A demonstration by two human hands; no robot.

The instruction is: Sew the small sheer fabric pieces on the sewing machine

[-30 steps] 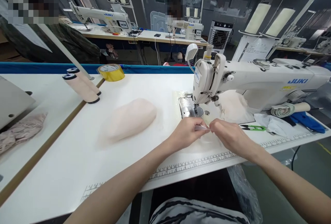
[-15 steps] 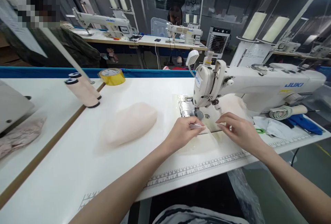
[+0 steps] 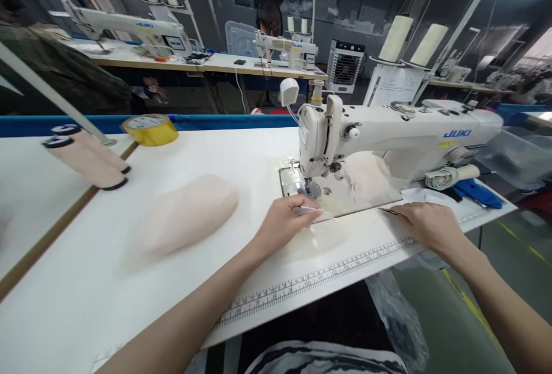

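Note:
My left hand (image 3: 287, 218) is closed in a pinch on a small white translucent strip (image 3: 305, 210), just in front of the needle plate of the sewing machine (image 3: 319, 144). To its right, my right hand (image 3: 431, 224) lies low over the table with its fingers closed around thread snips. Only the dark metal tip of the snips (image 3: 388, 210) shows, pointing left; the handle is hidden under the palm. Pale pink sheer fabric (image 3: 373, 178) rests under the machine arm, behind both hands. Another pale pink piece of fabric (image 3: 194, 213) lies flat to the left.
Two pink thread cones (image 3: 88, 158) lie by the table seam, near a yellow tape roll (image 3: 150, 130). A rolled strip (image 3: 444, 178) and a blue cloth (image 3: 478, 193) sit at the right end. A printed ruler (image 3: 310, 280) runs along the front edge.
My right hand has moved right, away from the left hand, and closed over the green-handled snips lying there. My left hand keeps its pinch on the strip. The view has turned right.

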